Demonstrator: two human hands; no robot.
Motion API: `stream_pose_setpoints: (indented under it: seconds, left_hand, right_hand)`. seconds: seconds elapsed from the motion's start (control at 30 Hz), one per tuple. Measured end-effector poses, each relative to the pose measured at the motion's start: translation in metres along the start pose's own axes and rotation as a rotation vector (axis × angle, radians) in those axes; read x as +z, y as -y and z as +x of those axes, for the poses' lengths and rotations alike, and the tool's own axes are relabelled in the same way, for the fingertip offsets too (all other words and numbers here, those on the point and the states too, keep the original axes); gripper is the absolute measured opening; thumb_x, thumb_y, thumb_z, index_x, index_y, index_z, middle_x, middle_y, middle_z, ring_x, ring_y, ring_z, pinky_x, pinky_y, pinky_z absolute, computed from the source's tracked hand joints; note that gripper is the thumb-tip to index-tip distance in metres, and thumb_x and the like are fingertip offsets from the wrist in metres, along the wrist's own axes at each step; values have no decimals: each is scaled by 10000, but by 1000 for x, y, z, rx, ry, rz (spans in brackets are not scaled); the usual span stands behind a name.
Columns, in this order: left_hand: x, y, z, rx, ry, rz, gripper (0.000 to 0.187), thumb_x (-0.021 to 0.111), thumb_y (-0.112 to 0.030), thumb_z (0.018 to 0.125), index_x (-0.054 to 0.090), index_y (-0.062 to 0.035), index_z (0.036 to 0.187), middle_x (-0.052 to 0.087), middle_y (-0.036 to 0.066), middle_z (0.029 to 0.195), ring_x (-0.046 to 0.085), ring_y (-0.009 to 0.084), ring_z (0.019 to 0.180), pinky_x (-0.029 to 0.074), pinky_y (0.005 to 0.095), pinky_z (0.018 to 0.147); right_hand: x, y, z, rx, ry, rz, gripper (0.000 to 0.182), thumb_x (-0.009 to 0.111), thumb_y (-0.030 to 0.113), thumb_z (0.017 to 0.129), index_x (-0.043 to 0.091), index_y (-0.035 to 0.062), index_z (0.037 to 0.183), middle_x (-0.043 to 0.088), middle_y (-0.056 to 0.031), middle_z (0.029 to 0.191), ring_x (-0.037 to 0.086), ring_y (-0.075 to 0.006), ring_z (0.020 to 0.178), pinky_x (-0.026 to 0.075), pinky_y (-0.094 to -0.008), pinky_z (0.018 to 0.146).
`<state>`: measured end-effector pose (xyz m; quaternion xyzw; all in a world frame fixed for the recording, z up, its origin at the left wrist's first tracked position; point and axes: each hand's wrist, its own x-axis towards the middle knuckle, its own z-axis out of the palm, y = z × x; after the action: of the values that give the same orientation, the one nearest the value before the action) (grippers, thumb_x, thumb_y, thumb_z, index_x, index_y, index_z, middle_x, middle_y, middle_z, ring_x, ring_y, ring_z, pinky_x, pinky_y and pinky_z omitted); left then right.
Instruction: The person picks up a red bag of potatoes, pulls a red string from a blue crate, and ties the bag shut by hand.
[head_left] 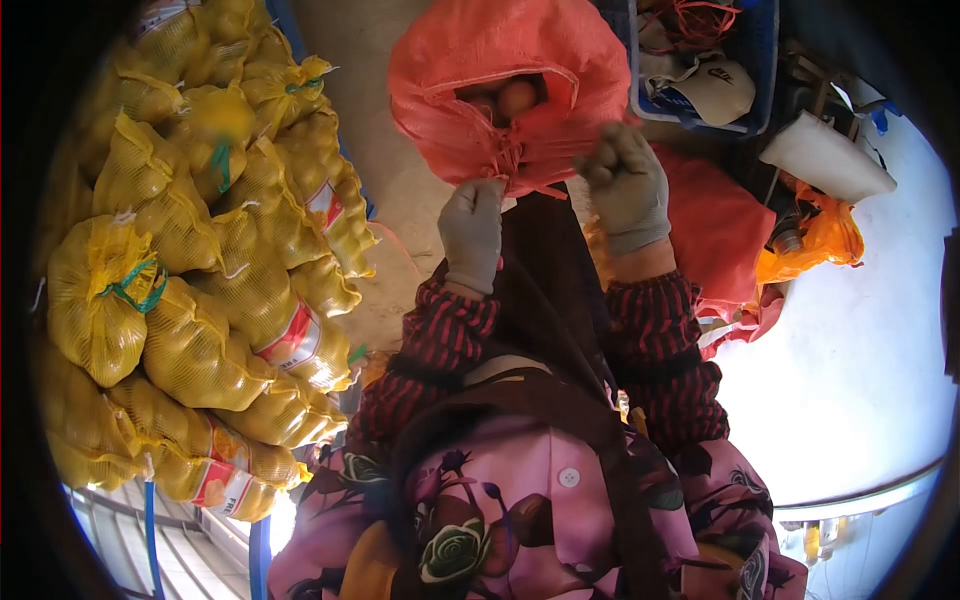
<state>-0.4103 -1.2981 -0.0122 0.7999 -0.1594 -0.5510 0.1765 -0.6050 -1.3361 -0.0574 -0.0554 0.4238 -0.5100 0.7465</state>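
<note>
A large red woven sack [440, 60] stands in front of me, its mouth partly open. Through the gap, several round brownish items [517, 98] show inside; their kind is hard to make out. My left hand [472, 232], in a grey glove, is closed on the gathered near edge of the sack. My right hand [625, 190], gloved the same way, is raised beside the sack's near right side with fingers curled. Whether a thin string is pinched in it I cannot make out. A loose red strip [545, 191] sticks out from the gathered part.
Yellow mesh bags [255, 265] are piled high on the left, some tied with green string. A blue crate [700, 115] at the upper right holds a beige cap [715, 88] and red strings. More red sacking [710, 225] and an orange plastic bag [825, 235] lie right.
</note>
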Motion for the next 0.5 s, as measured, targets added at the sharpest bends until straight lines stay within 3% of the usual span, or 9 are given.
stream_pose_setpoints:
  seconds: [0.03, 0.1, 0.13, 0.23, 0.3, 0.37, 0.4, 0.43, 0.5]
  left_hand:
    - [2, 0, 6, -156, -73, -159, 196, 582, -225, 888, 607, -35, 846, 568, -15, 661, 450, 34, 513, 376, 223, 444]
    - [-2, 21, 17, 40, -86, -122, 203, 597, -237, 869, 602, -46, 803, 540, -7, 599, 476, 58, 482, 385, 247, 434]
    - [-4, 14, 8, 34, 34, -30, 178, 598, -212, 871, 605, -40, 824, 561, 1, 638, 473, 57, 499, 390, 224, 462]
    - [-9, 3, -6, 179, 183, 308, 158, 619, -188, 850, 611, -31, 865, 608, 33, 711, 536, 114, 574, 440, 245, 545]
    - [-11, 5, -3, 352, 227, 537, 173, 638, -190, 828, 615, -28, 885, 633, 57, 744, 603, 171, 633, 485, 288, 599]
    - [-10, 14, 9, 1009, 203, 493, 193, 652, -163, 800, 635, -31, 939, 653, 77, 902, 630, 222, 778, 493, 317, 672]
    - [3, -31, -30, 393, -18, 743, 247, 655, -142, 788, 651, -46, 1015, 641, 73, 996, 632, 204, 864, 499, 313, 686]
    - [10, -25, -29, 394, -17, 740, 247, 655, -142, 788, 651, -46, 1015, 641, 73, 996, 632, 204, 864, 499, 313, 686]
    - [16, 5, -11, 208, -462, 498, 220, 651, -110, 774, 658, -39, 983, 633, 69, 1014, 627, 193, 854, 498, 300, 694]
  right_hand:
    - [-12, -10, -10, -8, 3, 2, 150, 528, 133, 901, 577, 28, 997, 554, -14, 733, 521, -145, 597, 510, -372, 679]
    - [-21, -19, -34, 131, -595, 292, 117, 547, 172, 900, 557, 58, 925, 457, 11, 680, 425, -130, 574, 414, -287, 659]
    - [-19, -18, -37, 128, -592, 296, 117, 547, 172, 900, 557, 58, 925, 457, 11, 680, 425, -130, 574, 414, -287, 659]
    - [9, -10, -47, 18, -423, 367, 168, 569, 210, 888, 555, 55, 951, 506, 0, 757, 471, -145, 631, 424, -306, 665]
    - [49, 25, -41, 24, -135, -494, 225, 632, 210, 808, 566, 50, 952, 555, -43, 801, 524, -196, 729, 429, -339, 681]
    - [127, 26, -36, -483, 519, -1183, 274, 616, 140, 677, 617, 40, 932, 562, -96, 726, 564, -252, 678, 462, -408, 691]
    - [161, 16, -44, -388, 641, -1515, 267, 613, 150, 678, 619, 55, 928, 581, -90, 759, 580, -273, 721, 461, -414, 717]
    - [179, 10, -48, -274, 763, -1841, 261, 609, 160, 680, 621, 69, 924, 599, -85, 791, 596, -295, 764, 459, -420, 743]
    - [162, 1, -41, -264, 694, -1542, 287, 616, 173, 666, 621, 78, 937, 616, -95, 838, 603, -305, 823, 463, -426, 778]
